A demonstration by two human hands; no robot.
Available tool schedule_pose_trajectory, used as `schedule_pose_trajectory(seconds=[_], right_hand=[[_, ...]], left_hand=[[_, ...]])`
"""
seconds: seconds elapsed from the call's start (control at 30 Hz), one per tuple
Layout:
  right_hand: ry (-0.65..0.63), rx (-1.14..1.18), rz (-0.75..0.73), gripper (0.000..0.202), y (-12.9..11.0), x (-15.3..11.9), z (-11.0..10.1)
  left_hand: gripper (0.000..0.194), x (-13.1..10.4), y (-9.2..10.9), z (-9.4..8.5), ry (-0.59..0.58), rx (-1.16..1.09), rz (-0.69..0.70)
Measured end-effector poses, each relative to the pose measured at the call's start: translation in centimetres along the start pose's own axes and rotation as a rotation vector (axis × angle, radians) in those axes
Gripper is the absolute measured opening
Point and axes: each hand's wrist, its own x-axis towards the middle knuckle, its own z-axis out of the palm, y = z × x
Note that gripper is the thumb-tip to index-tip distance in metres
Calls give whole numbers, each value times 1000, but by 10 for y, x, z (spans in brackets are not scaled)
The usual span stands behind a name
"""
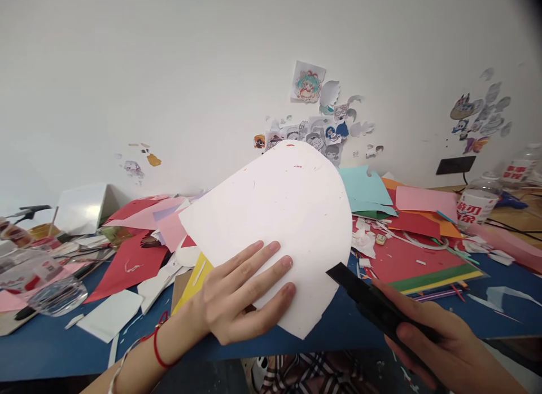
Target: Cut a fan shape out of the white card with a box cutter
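A large white sheet with a rounded top edge lies in front of me and bears a few small red and dark marks. My left hand rests flat on its lower part, fingers stretched out and slightly apart. At the lower right, my right hand is wrapped round a black utility knife. The knife's dark blade points up and left, its tip near the sheet's right edge; I cannot tell whether it touches. Under the sheet's left side a strip of yellow paper shows.
Red paper and scraps litter the blue table on the left, beside a clear plastic container. To the right lie light blue paper, pink paper and a labelled bottle. Drawings hang on the wall.
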Motion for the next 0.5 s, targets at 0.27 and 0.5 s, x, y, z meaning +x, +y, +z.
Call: schedule_pose_trajectory(seconds=[0.27, 0.5], right_hand=[[-5, 12, 16, 67, 3, -2, 3], [-4, 21, 21, 64, 1, -4, 2]], left_hand=[[34, -3, 0, 1, -15, -35, -22], [26, -2, -1, 1, -10, -54, 13]])
